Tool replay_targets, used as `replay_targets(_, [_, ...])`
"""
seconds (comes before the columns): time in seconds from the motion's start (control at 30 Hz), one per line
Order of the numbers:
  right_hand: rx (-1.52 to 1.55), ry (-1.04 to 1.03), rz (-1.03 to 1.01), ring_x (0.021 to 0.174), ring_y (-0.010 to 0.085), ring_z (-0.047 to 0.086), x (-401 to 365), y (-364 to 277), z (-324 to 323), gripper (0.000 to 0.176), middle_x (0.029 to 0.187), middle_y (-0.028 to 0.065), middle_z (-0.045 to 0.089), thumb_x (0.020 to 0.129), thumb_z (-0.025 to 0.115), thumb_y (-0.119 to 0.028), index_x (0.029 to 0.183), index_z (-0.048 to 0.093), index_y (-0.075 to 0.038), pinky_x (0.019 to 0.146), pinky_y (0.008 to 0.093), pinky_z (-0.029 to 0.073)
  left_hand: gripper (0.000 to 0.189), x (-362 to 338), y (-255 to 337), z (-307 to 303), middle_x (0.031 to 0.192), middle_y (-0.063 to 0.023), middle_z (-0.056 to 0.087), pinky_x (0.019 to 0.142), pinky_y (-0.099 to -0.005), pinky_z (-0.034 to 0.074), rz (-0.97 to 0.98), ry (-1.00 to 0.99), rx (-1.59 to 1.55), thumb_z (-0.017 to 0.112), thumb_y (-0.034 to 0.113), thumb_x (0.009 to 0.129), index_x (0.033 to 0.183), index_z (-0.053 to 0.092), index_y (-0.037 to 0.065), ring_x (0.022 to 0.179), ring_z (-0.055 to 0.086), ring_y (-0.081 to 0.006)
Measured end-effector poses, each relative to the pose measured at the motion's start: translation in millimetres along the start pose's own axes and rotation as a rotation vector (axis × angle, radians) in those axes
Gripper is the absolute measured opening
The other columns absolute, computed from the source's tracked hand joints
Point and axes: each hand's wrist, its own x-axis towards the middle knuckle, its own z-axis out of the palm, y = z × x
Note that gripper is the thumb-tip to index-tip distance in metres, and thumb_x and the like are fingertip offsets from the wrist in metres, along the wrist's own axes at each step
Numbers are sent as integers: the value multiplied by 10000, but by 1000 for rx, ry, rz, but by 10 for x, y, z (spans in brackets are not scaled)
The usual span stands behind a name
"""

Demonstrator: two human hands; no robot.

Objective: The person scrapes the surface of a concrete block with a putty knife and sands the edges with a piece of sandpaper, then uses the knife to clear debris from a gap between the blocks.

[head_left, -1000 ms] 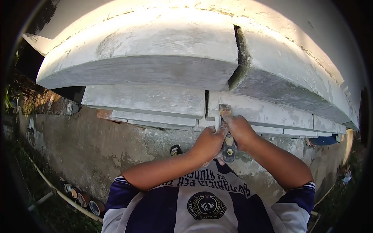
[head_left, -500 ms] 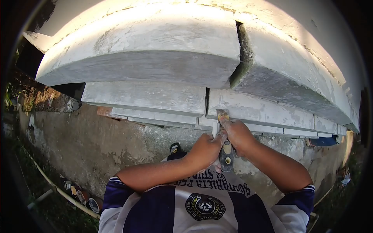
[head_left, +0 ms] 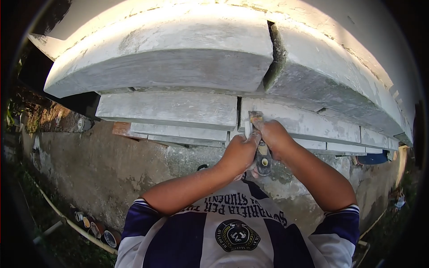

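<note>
Both hands meet in the middle, in front of a white-coated ledge block (head_left: pixel 290 117). My right hand (head_left: pixel 275 137) is closed around the neck of a putty knife (head_left: pixel 263 161), whose worn blade points up against the block's front face. Its dark handle, with a hole at the end, hangs down toward my chest. My left hand (head_left: pixel 242 152) is closed against the same knife, its thumb beside the blade. A narrow white piece (head_left: pixel 248 129) sticks up from the left hand; I cannot make out what it is. The palms are hidden.
A larger white ledge (head_left: pixel 165 69) overhangs the blocks, split by a dark gap (head_left: pixel 273 62). Below lies a stained concrete floor (head_left: pixel 98 156). Several buckets (head_left: pixel 111 236) and a long pipe (head_left: pixel 67 216) are at lower left. A blue container (head_left: pixel 373 158) sits at right.
Both hands and the putty knife have moved up and away from my chest, with the blade higher on the block's face. The grip looks the same.
</note>
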Motion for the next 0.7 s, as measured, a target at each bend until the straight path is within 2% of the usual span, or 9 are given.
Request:
replay_targets(0.07, [18,-11,8,703,215,618,-135,-58,6,425,873,135,631,1009,489,-335,1045,600,73,606,396,490,473,142,-83,-17,703,-138,618,309,-281,399,2,-67,-91,506,386,996,936,566,-79,414,557,-159])
replay_targets(0.2, [-92,56,-59,779,203,620,-165,224,41,464,926,145,628,1010,494,-351,1086,591,96,675,370,502,410,-88,-272,-89,834,-150,655,445,-288,472,76,-73,39,532,356,992,955,605,-46,610,624,-152])
replay_targets(0.23, [-128,71,-86,790,203,620,-182,239,51,474,926,146,628,1009,497,-353,1089,588,105,684,368,501,396,-59,-338,-114,855,-136,649,530,-288,502,52,-122,17,544,328,989,983,603,-63,721,626,-147])
replay_targets(0.3, [-110,113,-67,792,208,620,-115,201,54,490,931,155,626,1004,513,-349,1082,577,131,687,370,498,415,101,-336,-98,776,-140,629,421,-337,507,68,-119,-112,523,324,990,956,570,-87,585,626,-205])
replay_targets(0.33, [-50,63,-67,772,243,623,1,131,30,468,928,159,619,999,523,-382,1049,583,79,647,411,521,425,171,-278,-80,736,-143,619,366,-362,510,75,-120,-169,512,321,990,942,554,-99,517,626,-234])
replay_targets(0.37, [-12,48,-58,755,248,624,46,70,26,467,925,161,619,998,524,-383,1052,580,77,628,410,524,448,214,-198,-69,757,-150,620,378,-374,526,86,-6,-40,517,343,986,948,548,-103,529,633,-240])
replay_targets(0.5, [70,49,-13,767,199,605,-96,-19,86,447,915,142,628,1011,493,-329,1103,588,99,690,376,489,474,204,-155,-124,788,-171,619,398,-379,538,29,-154,-140,533,355,976,966,547,-119,536,629,-241])
replay_targets(0.6, [-114,120,-72,759,196,598,-135,202,110,418,916,129,628,1015,487,-318,1068,609,78,683,371,483,447,-69,-215,-77,815,-136,623,557,-309,506,48,50,52,555,345,985,973,575,-102,693,628,-172])
replay_targets(0.7, [-70,118,-100,718,203,593,-51,86,115,418,883,128,624,1014,493,-333,1006,622,65,651,387,476,443,250,-297,-130,813,-135,629,542,-318,504,82,-89,-62,555,348,980,984,577,-94,657,627,-178])
